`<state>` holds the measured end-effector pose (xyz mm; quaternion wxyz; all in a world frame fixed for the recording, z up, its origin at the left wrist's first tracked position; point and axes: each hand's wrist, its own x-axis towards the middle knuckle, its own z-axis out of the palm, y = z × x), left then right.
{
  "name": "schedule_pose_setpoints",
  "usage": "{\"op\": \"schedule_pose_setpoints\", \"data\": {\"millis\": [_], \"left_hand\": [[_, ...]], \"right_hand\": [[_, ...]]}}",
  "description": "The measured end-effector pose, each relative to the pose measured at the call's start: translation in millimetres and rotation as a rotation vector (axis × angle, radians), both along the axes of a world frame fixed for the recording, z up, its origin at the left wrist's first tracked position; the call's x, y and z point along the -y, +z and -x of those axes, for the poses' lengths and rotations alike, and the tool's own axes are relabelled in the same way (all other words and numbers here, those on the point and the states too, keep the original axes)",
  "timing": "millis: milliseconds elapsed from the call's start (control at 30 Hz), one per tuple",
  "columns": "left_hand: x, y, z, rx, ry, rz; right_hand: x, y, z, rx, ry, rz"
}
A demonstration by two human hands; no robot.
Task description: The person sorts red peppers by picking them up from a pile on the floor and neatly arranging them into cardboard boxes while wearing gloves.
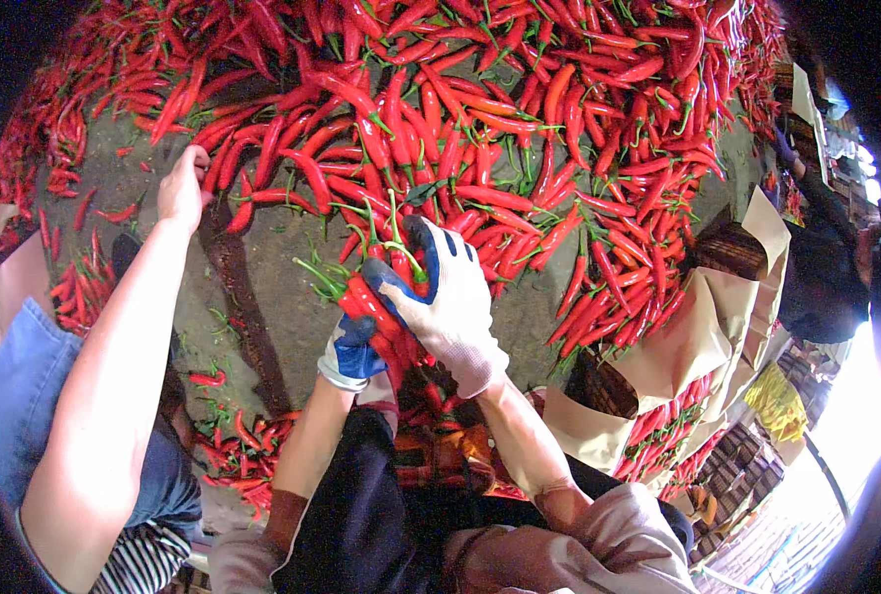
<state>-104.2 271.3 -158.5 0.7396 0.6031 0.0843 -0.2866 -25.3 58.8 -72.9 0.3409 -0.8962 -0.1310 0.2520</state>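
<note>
A bunch of red chili peppers (372,301) with green stems is between my two gloved hands, above the floor in front of my knees. My left hand (355,349), in a white and blue work glove, grips the bunch from below. Over its stem end lies my right hand (444,289), in a matching glove, with thumb and fingers around several peppers; how firmly they press is hidden. Just beyond my hands spreads a large heap of loose red chili peppers (418,141), stems pointing many ways.
At the left, a co-worker's bare arm (125,356) reaches to the heap's edge. Crates lined with brown paper (678,356), one holding chili peppers (663,427), stand at my right. Loose peppers (251,445) lie beside my left leg. Another person (819,260) is at far right.
</note>
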Motion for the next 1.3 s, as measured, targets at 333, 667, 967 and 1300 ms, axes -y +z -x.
{"op": "schedule_pose_setpoints", "data": {"millis": [333,667,967,1300], "left_hand": [[-318,-6,-139,0.574,0.184,0.102],[114,0,24,-0.223,0.647,1.055],[129,-3,28,-0.299,0.624,1.033],[140,-3,38,-0.283,0.554,0.973]], "right_hand": [[73,-53,-64,-0.031,-0.309,0.100],[143,-55,-73,-0.204,-0.304,-0.454],[70,1,20,-0.144,-0.428,-0.203],[103,-21,53,0.036,-0.189,-0.145]]}}
